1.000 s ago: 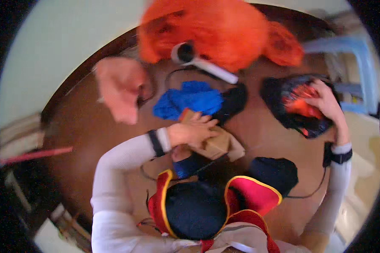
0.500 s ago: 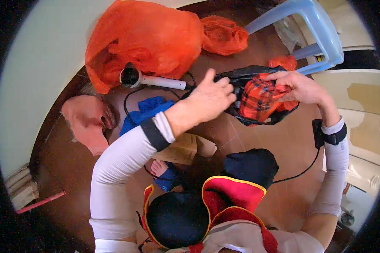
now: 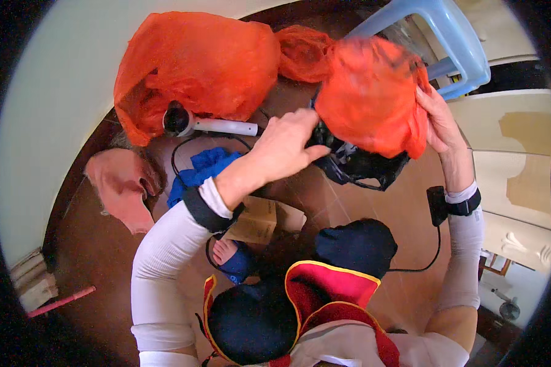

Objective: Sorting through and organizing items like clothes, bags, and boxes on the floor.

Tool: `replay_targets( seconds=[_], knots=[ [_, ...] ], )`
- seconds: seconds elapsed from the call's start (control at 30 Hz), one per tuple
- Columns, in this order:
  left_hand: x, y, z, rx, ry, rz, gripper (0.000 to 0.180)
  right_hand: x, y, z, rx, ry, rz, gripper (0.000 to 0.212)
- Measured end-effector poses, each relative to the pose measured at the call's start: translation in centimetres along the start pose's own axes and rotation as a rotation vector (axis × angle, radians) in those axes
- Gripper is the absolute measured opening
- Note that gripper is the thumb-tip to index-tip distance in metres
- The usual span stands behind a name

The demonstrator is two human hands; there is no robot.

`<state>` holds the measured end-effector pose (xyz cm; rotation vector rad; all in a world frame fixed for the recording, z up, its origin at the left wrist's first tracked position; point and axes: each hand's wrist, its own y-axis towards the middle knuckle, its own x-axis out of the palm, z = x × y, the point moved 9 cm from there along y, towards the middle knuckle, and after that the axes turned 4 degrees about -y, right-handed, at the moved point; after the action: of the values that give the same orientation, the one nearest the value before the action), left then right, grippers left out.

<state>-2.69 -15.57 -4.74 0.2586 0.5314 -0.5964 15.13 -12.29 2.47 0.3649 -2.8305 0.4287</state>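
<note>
Far left: a pink cloth [image 3: 123, 186] lies crumpled on the brown floor [image 3: 86, 251], beside a thin red stick [image 3: 61, 301] near the dark rim.
Upper left: a big orange plastic bag [image 3: 193, 70] slumps against the pale wall; it hides the top of a white-handled hair dryer [image 3: 208, 124].
Centre left: a blue cloth [image 3: 199, 171] and a brown paper bag [image 3: 257, 220] are partly covered by my forearm.
My left hand [image 3: 284, 147]: it reaches to the black bag [image 3: 361, 165]; my fingertips [image 3: 318, 150] touch its edge, but I cannot tell whether they pinch it.
Black bag: dark, crinkled, held up off the floor between my hands; what is inside is hidden.
Orange bag in hand [image 3: 370, 95]: blurred, thin plastic, bunched over the black bag's top.
My right hand [image 3: 438, 119]: clasped on the orange bag's right side.
Far right: a blue plastic chair [image 3: 456, 43], cut off by the rim.
</note>
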Motion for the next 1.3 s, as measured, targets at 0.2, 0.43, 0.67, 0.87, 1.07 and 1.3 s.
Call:
replay_targets(
  seconds=[0.2, 0.43, 0.67, 0.87, 1.07, 1.3],
  knots=[
    [-5.1, -0.2, -0.5, -0.03, -0.559, 0.414, 0.085, 1.9, 0.0, 0.5, 0.044, 0.05, 0.003, 0.045],
    [-4.7, 2.5, 0.9, 0.09, -0.94, 0.328, 0.077, 2.8, 0.5, 2.0, 0.115, 0.027, 0.007, 0.044],
    [-6.3, 1.5, -3.6, 0.012, -0.986, 0.509, 0.055, 1.0, -1.5, -1.1, -0.211, -0.561, 0.148, 0.04],
    [-6.6, 1.5, -2.3, -0.005, -0.92, 0.568, 0.055, 3.3, -4.0, -0.8, -0.57, -1.765, 0.21, 0.028],
    [-7.3, 0.3, -2.7, 0.062, -0.618, 0.723, 0.058, -0.2, -3.1, 1.5, -0.346, -1.661, 0.171, 0.041],
    [-5.2, -0.9, -1.7, -0.104, -0.359, 0.663, 0.068, -0.1, -3.1, 1.8, -0.184, -1.407, 0.187, 0.066]
  ],
)
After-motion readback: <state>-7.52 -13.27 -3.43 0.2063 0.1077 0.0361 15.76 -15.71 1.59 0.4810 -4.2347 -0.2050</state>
